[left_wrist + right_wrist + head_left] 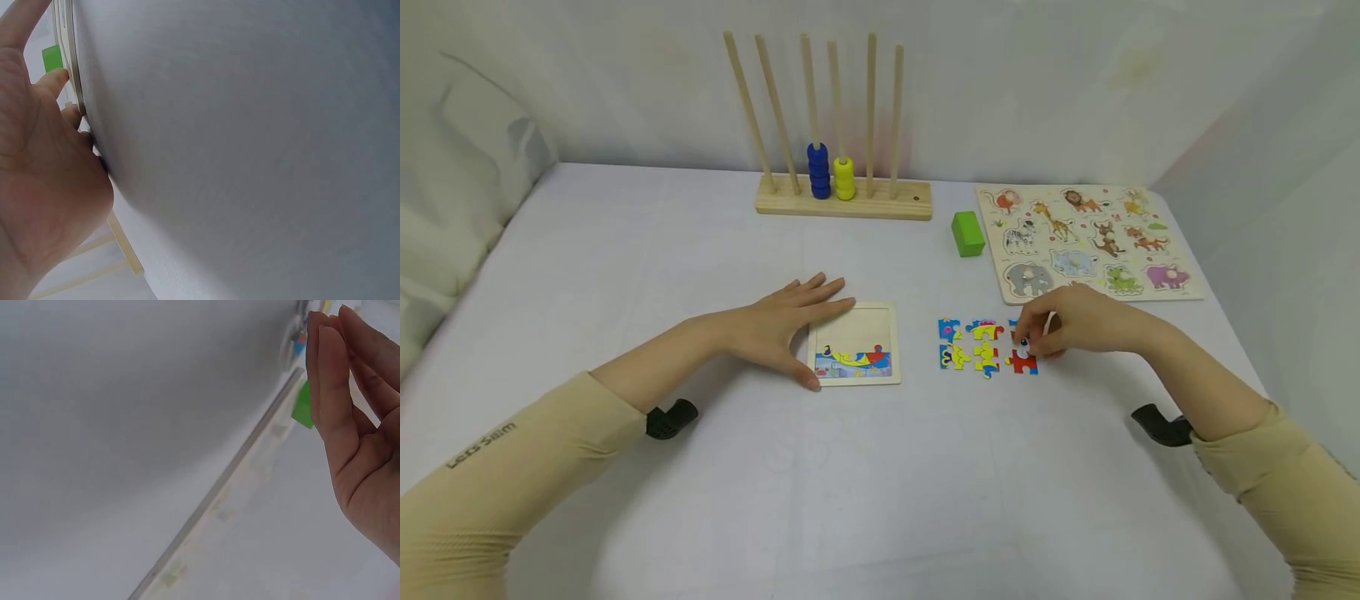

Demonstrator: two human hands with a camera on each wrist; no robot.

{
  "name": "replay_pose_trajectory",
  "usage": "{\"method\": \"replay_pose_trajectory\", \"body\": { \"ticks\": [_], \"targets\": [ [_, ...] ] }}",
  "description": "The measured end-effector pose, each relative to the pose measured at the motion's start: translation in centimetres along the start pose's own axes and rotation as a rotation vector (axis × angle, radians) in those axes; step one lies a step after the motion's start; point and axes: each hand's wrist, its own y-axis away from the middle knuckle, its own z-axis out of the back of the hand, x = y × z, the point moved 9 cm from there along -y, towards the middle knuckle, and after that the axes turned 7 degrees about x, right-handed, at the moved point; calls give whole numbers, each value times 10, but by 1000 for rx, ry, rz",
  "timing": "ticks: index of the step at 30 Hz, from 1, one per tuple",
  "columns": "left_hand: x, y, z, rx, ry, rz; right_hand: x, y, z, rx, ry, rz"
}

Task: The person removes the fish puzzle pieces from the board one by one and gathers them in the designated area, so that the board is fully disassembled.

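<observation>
My left hand point(771, 327) lies spread at the left of a small wooden puzzle tray point(896, 342). The index finger reaches its top edge and the thumb rests at its lower left corner. Joined picture pieces point(853, 364) fill the tray's lower part; bare wood shows above. My right hand point(1078, 321) bends over the loose pieces, thumb and fingertips pinching a blue and red puzzle piece point(1024, 342) with an eye on it, partly covered by the fingers. Below it lies a red piece point(1022, 363); several yellow and blue pieces point(987, 350) are laid out in rows to the left.
A peg stand point(842, 208) with blue beads point(819, 172) and yellow beads point(844, 178) stands at the back. A green block point(967, 233) sits left of an animal puzzle board point(1101, 292), which lies just beyond my right hand. White cloth walls surround the table.
</observation>
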Motion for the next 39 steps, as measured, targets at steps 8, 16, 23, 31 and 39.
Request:
{"method": "replay_pose_trajectory", "body": {
  "ticks": [8,16,23,31,39],
  "targets": [
    [-1,1,1,5,4,0,16,3,16,-98,47,30],
    [-2,-1,2,3,10,-5,48,-10,19,-226,23,164],
    [-1,-4,2,0,1,-6,85,-31,8,-249,35,253],
    [-1,-6,1,0,6,-2,125,-53,-9,-220,12,320],
    [-1,-6,1,-1,10,-3,156,-70,-23,-179,4,394]
  ]
}}
